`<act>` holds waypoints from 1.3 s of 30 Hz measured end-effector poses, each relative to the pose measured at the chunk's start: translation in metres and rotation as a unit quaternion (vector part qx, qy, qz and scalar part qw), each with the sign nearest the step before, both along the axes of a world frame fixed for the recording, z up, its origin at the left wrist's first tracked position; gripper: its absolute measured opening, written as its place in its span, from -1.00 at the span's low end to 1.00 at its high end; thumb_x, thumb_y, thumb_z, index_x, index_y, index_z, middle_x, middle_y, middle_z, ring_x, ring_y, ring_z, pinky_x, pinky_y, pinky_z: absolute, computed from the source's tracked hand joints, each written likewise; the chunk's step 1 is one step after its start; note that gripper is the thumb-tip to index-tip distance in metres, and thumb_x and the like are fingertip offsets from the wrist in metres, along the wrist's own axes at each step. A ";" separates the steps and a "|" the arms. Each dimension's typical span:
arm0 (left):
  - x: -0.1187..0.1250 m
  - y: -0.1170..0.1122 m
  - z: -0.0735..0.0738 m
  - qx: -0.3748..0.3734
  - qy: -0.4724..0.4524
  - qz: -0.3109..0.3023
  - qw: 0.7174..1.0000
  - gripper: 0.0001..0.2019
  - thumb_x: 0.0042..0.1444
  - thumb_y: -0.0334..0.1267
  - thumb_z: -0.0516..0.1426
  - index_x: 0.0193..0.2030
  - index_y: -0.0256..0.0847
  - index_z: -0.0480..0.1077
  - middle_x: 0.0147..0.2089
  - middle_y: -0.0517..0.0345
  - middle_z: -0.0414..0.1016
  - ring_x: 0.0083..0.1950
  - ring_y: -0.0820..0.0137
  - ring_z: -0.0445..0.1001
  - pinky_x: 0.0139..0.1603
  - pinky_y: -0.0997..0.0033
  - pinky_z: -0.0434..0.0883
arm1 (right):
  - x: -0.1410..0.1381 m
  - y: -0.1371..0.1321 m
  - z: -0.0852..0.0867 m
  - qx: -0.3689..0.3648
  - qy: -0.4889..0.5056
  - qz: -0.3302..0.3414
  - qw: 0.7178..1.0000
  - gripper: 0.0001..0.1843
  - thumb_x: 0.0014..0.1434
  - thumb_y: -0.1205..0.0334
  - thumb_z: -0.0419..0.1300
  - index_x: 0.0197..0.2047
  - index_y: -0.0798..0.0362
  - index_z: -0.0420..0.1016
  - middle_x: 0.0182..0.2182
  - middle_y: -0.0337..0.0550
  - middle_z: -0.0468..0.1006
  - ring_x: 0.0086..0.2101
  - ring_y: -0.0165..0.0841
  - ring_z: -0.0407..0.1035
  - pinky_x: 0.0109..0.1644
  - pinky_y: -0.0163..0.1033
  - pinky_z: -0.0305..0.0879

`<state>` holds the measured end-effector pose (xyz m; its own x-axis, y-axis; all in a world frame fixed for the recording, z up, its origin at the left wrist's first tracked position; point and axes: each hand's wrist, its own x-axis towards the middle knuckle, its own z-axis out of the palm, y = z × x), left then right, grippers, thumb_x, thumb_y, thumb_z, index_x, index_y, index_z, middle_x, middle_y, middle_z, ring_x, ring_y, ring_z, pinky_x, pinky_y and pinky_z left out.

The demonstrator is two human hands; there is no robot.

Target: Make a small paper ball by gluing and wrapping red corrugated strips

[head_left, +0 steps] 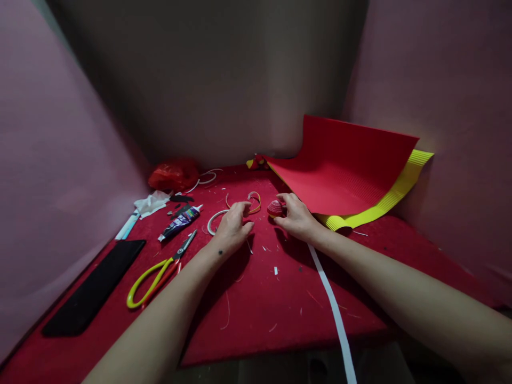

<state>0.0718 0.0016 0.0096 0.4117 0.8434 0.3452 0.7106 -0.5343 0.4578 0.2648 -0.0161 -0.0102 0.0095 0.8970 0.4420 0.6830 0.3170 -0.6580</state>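
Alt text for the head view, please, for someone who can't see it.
A person's right hand is at a small red-and-white domed piece over a red table, the left hand open nearby. Scissors, a tube and a flat black object lie left; a red sheet and a yellow sheet, right.

Carrying on red-covered table (248,330): black pad (95,288), scissors (175,258) & tube (180,223) along L; bearing red bag (174,174) & crumpled tissue (152,203) at back L, plus white loop (209,222) nr ctr.; holding red sheet (344,165) over yellow one (384,207) at R; showing white scrap (276,271) toward front.
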 end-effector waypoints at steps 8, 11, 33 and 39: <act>0.000 -0.001 0.001 -0.002 -0.006 -0.003 1.000 -0.68 -0.01 -0.47 0.10 -0.06 -0.23 0.30 -0.11 0.01 0.45 -0.08 0.27 0.45 -0.02 0.19 0.39 | -0.002 0.003 -0.001 0.000 0.029 -0.001 1.000 -0.59 -0.04 0.35 0.19 -0.05 0.14 0.35 -0.17 0.05 0.47 -0.16 -0.17 0.41 -0.04 -0.07 0.31; -0.001 -0.001 0.000 -0.003 -0.011 -0.004 1.000 -0.66 -0.01 -0.47 0.09 -0.05 -0.22 0.29 -0.10 0.02 0.45 -0.08 0.28 0.45 -0.02 0.19 0.39 | -0.002 0.002 -0.001 0.003 0.041 0.008 0.999 -0.57 -0.04 0.37 0.18 -0.04 0.10 0.34 -0.18 0.01 0.49 -0.18 -0.19 0.42 -0.08 -0.09 0.33; -0.001 0.000 -0.002 -0.008 -0.022 -0.008 1.000 -0.66 -0.03 -0.48 0.09 -0.06 -0.23 0.29 -0.13 0.03 0.44 -0.08 0.28 0.45 -0.01 0.19 0.39 | -0.002 0.005 -0.003 0.022 0.052 0.018 0.998 -0.52 -0.05 0.32 0.21 0.00 0.11 0.32 -0.14 0.02 0.45 -0.13 -0.18 0.40 0.00 -0.04 0.31; -0.001 0.000 -0.003 -0.011 -0.023 0.002 1.000 -0.64 -0.03 -0.49 0.09 -0.03 -0.25 0.28 -0.10 0.00 0.45 -0.08 0.28 0.45 -0.03 0.20 0.40 | -0.001 0.005 -0.006 0.039 0.077 0.058 0.995 -0.54 0.02 0.33 0.19 0.03 0.08 0.28 -0.12 -0.02 0.46 -0.10 -0.24 0.40 0.00 -0.11 0.33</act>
<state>0.0711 0.0012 0.0069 0.3925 0.8527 0.3446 0.6911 -0.5207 0.5012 0.2640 -0.0113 -0.0164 -0.0181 0.8587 0.5122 0.5317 0.4421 -0.7223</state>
